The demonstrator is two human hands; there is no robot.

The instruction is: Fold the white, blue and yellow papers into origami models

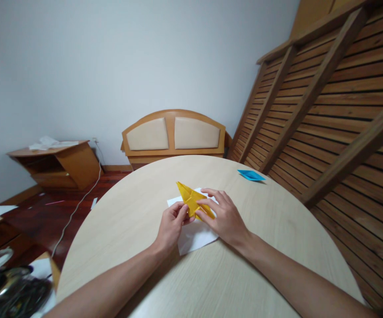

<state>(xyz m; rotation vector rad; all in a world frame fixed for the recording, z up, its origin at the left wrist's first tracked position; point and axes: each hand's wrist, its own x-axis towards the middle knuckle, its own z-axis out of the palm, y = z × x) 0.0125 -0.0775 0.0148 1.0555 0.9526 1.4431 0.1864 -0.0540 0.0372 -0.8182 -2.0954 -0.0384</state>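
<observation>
A folded yellow paper shape [190, 197], long and pointed, lies over a white sheet [194, 236] in the middle of a round pale wooden table [138, 229]. My left hand [171, 225] pinches the yellow paper's near left edge between thumb and fingers. My right hand [223, 216] rests on its right side, with the thumb and forefinger pressing the lower flap against the white sheet. The paper's far tip points away from me to the left.
A small blue folded paper [251, 175] sits near the table's far right edge. Behind the table stand a padded wooden headboard [173, 134] and a slatted wooden frame [327, 110] leaning on the right. A low wooden cabinet [57, 164] and a white cable [79, 201] occupy the floor at left.
</observation>
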